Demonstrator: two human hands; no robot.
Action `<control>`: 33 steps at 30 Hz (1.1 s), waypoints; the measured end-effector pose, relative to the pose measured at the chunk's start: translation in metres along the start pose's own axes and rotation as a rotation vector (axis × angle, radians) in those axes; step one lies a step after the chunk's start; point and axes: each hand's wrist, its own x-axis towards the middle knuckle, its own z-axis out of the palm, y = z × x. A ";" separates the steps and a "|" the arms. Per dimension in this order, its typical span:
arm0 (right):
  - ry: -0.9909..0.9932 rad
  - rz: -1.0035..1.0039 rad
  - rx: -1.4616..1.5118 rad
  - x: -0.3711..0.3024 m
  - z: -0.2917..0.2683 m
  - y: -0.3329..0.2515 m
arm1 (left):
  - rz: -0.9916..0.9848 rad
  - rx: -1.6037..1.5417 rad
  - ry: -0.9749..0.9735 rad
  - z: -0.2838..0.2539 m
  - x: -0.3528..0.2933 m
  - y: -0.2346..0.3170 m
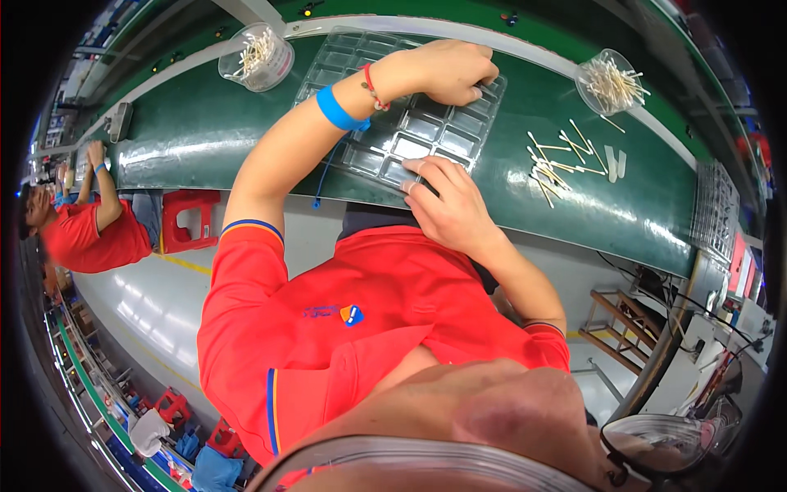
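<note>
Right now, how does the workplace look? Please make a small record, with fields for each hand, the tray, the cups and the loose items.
Left hand: curled over the tray's far right part; grip hidden
Right hand: fingers at the tray's near side
Tray: clear, many compartments, on a green bench
Left cup: holds cotton swabs
Right cup: also holds swabs
Loose items: scattered swabs and two pale strips, right of the tray
</note>
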 end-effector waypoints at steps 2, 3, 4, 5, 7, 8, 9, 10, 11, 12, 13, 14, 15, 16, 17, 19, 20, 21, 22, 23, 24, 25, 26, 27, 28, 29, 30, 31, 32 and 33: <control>-0.017 0.004 0.008 -0.002 -0.003 0.002 | 0.004 -0.002 0.000 0.000 0.003 0.002; -0.015 0.007 0.006 -0.003 0.000 0.003 | 0.041 -0.013 0.023 0.001 0.005 -0.002; -0.030 0.011 -0.001 -0.006 -0.001 0.002 | 0.078 -0.025 0.045 0.003 0.007 -0.006; -0.035 0.016 -0.008 -0.008 -0.003 0.002 | 0.088 -0.054 0.041 0.003 0.009 -0.005; -0.022 0.004 -0.003 -0.006 -0.001 0.003 | 0.103 -0.054 0.038 0.001 0.008 -0.004; -0.030 0.013 0.000 -0.010 -0.003 0.003 | 0.077 -0.067 0.049 -0.001 0.007 0.003; -0.026 0.009 -0.006 -0.010 -0.006 0.002 | 0.070 -0.097 0.065 0.000 0.006 0.001; -0.019 0.005 -0.006 -0.010 -0.009 0.001 | 0.086 -0.045 0.088 0.001 0.005 0.001; -0.008 0.008 -0.003 -0.008 -0.006 0.001 | 0.073 -0.040 0.084 0.001 0.005 0.008; 0.001 0.004 -0.002 -0.008 -0.003 0.002 | 0.060 -0.048 0.094 0.001 0.004 0.015; 0.010 0.001 0.000 -0.007 0.000 0.002 | 0.052 -0.007 0.065 -0.004 0.003 0.013; -0.012 0.006 -0.014 -0.008 -0.003 0.005 | 0.049 0.008 0.059 -0.002 0.006 0.013; -0.019 0.008 -0.034 -0.005 -0.006 0.005 | 0.047 0.025 0.053 -0.001 0.008 0.014; -0.026 0.020 -0.003 -0.009 -0.002 0.000 | 0.038 0.090 0.029 0.006 0.004 0.014; -0.015 0.010 -0.013 -0.010 0.001 -0.002 | 0.040 0.145 0.029 0.006 0.005 0.018; 0.000 -0.013 -0.014 -0.005 0.000 -0.004 | 0.059 0.158 0.051 0.008 0.003 0.013; -0.006 -0.019 -0.029 -0.006 -0.004 -0.002 | 0.027 0.121 0.054 0.006 0.005 0.015; -0.005 -0.002 -0.029 -0.007 -0.003 -0.001 | -0.001 0.071 0.029 0.004 0.008 0.016; -0.004 0.015 -0.028 -0.008 -0.002 0.000 | -0.030 0.023 0.003 0.004 0.010 0.014; -0.014 0.018 -0.017 -0.009 -0.002 0.001 | -0.007 -0.015 0.032 0.005 0.008 0.010; -0.009 0.016 -0.009 -0.009 -0.001 0.002 | -0.012 -0.014 0.047 0.007 0.007 0.007; -0.004 0.015 -0.001 -0.010 0.000 0.004 | -0.006 -0.057 0.054 0.008 0.007 0.004; 0.011 0.001 -0.003 -0.009 0.000 0.006 | 0.005 -0.082 0.067 0.002 0.009 0.002; 0.005 0.008 -0.003 -0.011 0.000 0.005 | 0.001 -0.098 0.054 0.001 0.009 0.003; 0.007 0.005 -0.006 -0.013 -0.001 0.004 | -0.003 -0.114 0.042 -0.001 0.008 0.005; 0.009 0.002 -0.003 -0.014 0.000 0.004 | -0.012 -0.129 0.026 -0.003 0.006 0.006; 0.010 -0.001 0.000 -0.015 0.001 0.004 | -0.024 -0.131 0.023 -0.006 0.005 0.008; 0.007 0.006 0.004 -0.016 0.001 0.003 | -0.010 -0.114 0.051 -0.005 0.004 0.005; 0.006 0.008 0.005 -0.016 0.000 0.004 | 0.006 -0.091 0.082 -0.008 0.005 0.005; 0.006 0.009 0.006 -0.016 0.000 0.004 | -0.044 -0.143 0.058 -0.011 0.005 0.007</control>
